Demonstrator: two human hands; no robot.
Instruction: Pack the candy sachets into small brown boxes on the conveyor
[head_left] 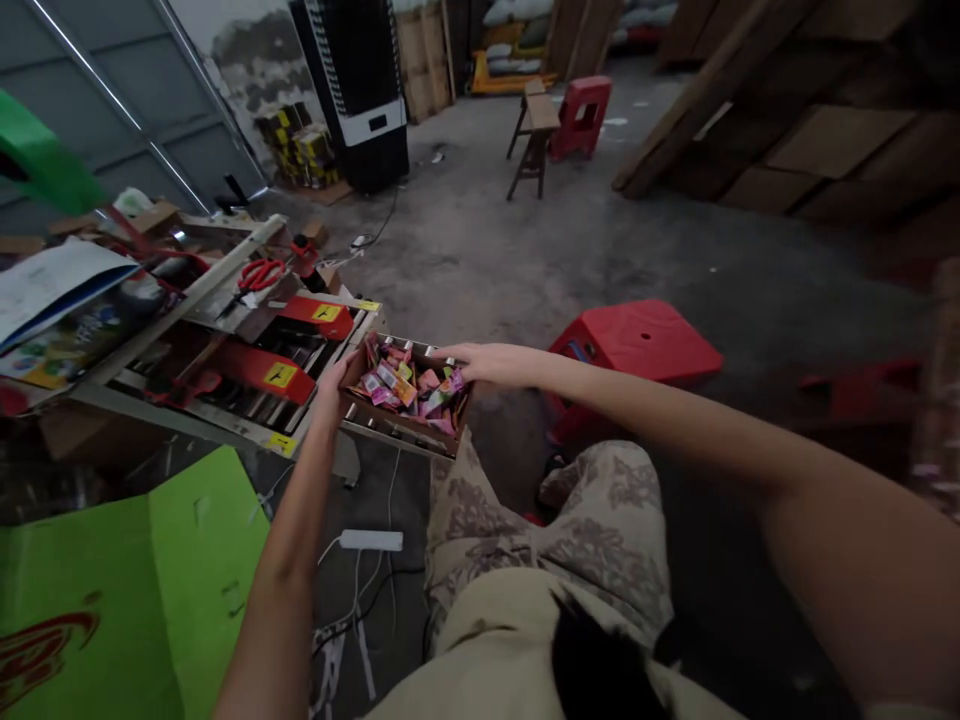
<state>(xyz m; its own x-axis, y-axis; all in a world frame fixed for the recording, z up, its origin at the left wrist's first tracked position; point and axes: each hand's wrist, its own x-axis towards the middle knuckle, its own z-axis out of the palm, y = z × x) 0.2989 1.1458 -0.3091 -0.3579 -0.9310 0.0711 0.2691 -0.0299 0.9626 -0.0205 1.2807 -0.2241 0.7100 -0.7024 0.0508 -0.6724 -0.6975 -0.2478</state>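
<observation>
An open cardboard box (397, 430) full of small, colourful wrapped packets (409, 385), mostly pink and purple, rests at the near end of a roller conveyor (367, 425). My left hand (334, 388) is closed on the box's left side, its fingers partly hidden by the wall. At the far right corner, my right hand (484, 363) grips the rim, with fingers reaching along the back edge. Left of the box stands a taping machine with red plates (270, 372) bearing yellow warning labels. Red-handled scissors (261, 275) lie on top of it.
A red plastic stool (637, 340) stands to the right of my knees. A bright green carton (150, 580) lies low on the left. On the floor, a white power strip (371, 540) trails cables. A wooden bench (536, 120) and black air cooler (356, 90) stand farther back.
</observation>
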